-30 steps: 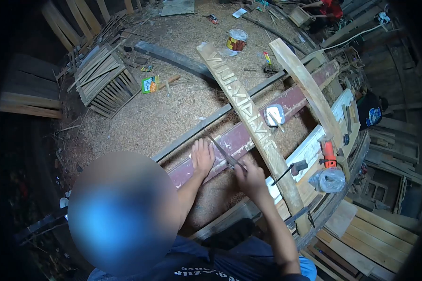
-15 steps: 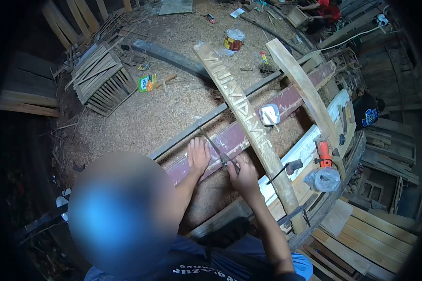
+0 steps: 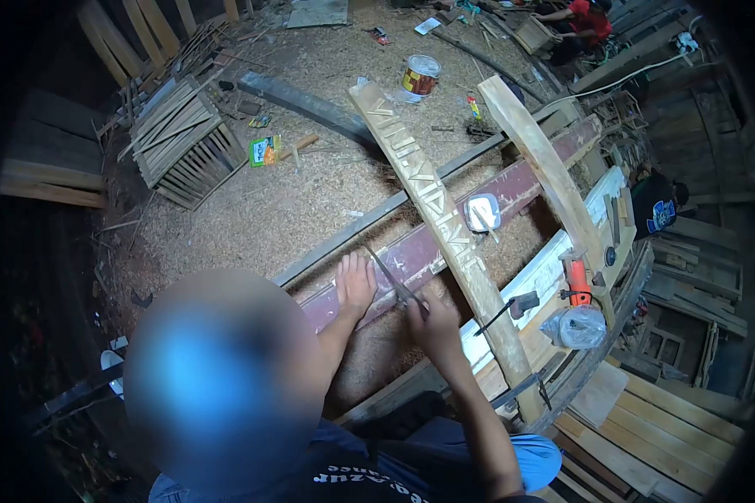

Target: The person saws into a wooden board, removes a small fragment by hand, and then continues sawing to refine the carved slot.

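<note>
My right hand (image 3: 433,320) is closed round the handle of a handsaw (image 3: 391,281), whose narrow dark blade slants up and left over the reddish beam (image 3: 407,254). Beside the blade, my left hand (image 3: 356,283) lies flat on the beam, fingers spread apart and pointing away. Whatever thin piece may lie under the left palm is hidden. To the right of both hands, a long board (image 3: 432,199) with raised wooden strips crosses over the beam. A white tub (image 3: 482,213) with a stick in it sits on the beam beyond that board.
A curved plank (image 3: 535,151) crosses farther right, near an orange power tool (image 3: 578,282) and a plastic bag (image 3: 580,327). A paint can (image 3: 420,75) and slatted crate (image 3: 184,147) stand on the ground. One person (image 3: 585,25) crouches top right; another (image 3: 658,205) is at the right.
My right hand and the saw have shifted slightly down, towards my body. My left hand stays nearly in place on the beam.
</note>
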`<state>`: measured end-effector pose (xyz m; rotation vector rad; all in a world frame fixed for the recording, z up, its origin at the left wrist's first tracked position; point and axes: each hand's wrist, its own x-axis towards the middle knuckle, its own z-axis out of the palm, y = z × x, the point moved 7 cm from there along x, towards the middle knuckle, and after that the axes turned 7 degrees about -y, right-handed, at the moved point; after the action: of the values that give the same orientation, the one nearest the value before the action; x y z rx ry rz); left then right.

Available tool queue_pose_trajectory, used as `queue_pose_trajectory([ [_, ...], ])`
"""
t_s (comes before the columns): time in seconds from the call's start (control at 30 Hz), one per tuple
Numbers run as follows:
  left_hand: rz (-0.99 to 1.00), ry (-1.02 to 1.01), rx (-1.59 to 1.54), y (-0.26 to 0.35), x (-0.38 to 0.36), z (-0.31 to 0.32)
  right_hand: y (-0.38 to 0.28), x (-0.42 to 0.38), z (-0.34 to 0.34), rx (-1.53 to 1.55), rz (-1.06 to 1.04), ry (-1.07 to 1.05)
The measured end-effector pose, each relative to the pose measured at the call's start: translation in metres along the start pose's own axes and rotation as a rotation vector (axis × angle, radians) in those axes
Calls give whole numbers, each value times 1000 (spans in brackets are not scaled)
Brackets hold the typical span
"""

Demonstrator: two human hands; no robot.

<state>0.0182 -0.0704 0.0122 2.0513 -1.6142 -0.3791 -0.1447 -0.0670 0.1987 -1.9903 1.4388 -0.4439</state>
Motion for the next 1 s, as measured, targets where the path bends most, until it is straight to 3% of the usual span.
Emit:
queue_pose_trajectory([
  [0.03, 8, -4, 2, 0, -3, 0, 7, 3, 13, -40, 116, -90],
  [0.13, 4, 3, -5, 1, 4, 0, -12, -6, -16, 18, 64, -98],
  [0.2, -1, -21, 24, 2, 0, -3, -7, -13, -15, 100, 185, -179],
  [0.27, -7, -16, 11, 4, 7, -2, 0, -4, 2, 33, 59, -21],
  [0.3, 0, -13, 12, 6, 5, -2, 5, 0, 13, 6, 193, -122],
  [0.43, 22, 31, 30, 3, 1, -5, -13, -8, -21, 72, 142, -161],
  [0.53, -18, -52, 18, 1, 1, 0, -1, 1, 11, -1, 88, -43],
  [0.57, -33, -75, 16, 1, 2, 0, 5, 1, 21, -19, 159, -92],
  [0.67, 0, -4, 18, -1, 0, 2, -9, -6, -7, 63, 77, -101],
  [0.7, -2, -15, -4, -1, 0, 1, -9, -9, -18, 46, 165, -172],
  [0.83, -5, -8, 53, -1, 6, 4, 7, 9, 19, -18, 194, -120],
  [1.0, 20, 18, 39, -2, 0, 4, -6, -8, -12, 39, 91, -129],
])
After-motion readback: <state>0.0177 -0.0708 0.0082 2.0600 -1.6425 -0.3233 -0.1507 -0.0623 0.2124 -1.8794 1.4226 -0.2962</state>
